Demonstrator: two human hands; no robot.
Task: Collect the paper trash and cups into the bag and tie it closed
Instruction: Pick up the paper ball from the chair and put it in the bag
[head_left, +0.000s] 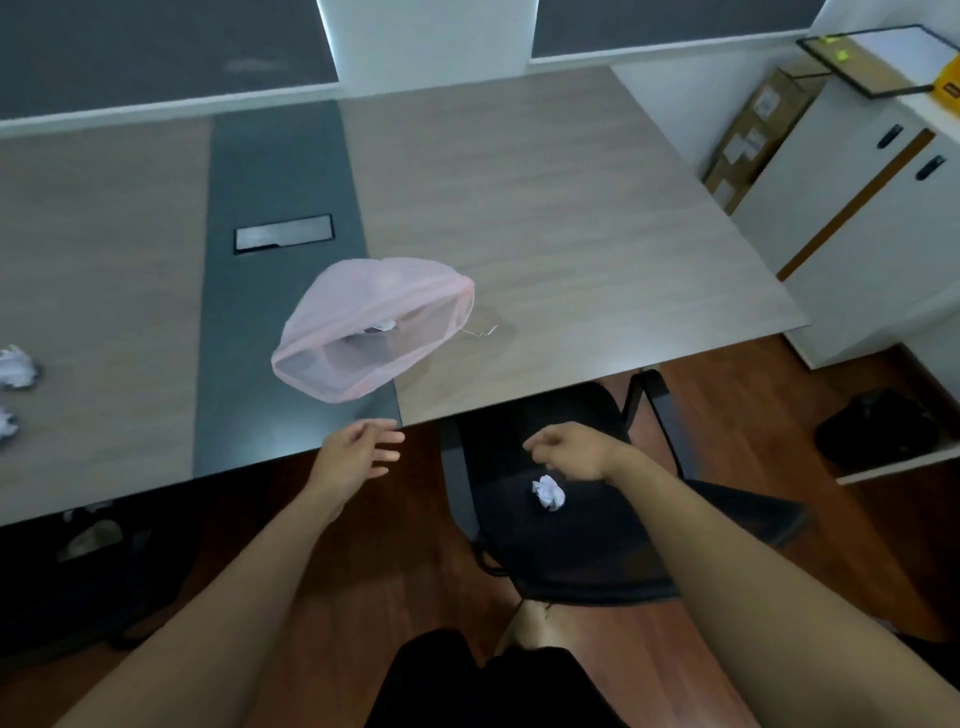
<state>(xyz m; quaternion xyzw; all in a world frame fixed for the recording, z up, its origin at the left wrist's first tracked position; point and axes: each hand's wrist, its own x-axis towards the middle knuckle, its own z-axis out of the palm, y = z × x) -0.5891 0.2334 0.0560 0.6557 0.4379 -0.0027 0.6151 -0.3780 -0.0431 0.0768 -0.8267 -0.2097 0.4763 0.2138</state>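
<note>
Pink bag (371, 332) on the wood table (571, 234), mouth open.
Left hand (358, 454) spread empty; right hand (571, 449) loosely curled above crumpled paper (549, 491) on the black chair (597, 551).

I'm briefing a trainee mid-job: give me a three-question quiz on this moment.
1. True or false: the pink bag is in the left hand.
2. Where does the crumpled paper nearest the right hand lie: A table, B chair seat, C floor?
3. At which table edge do other paper balls show?

Key: 1 false, neither hand touches it; 2 B, on the black chair; 3 the left edge.
</note>
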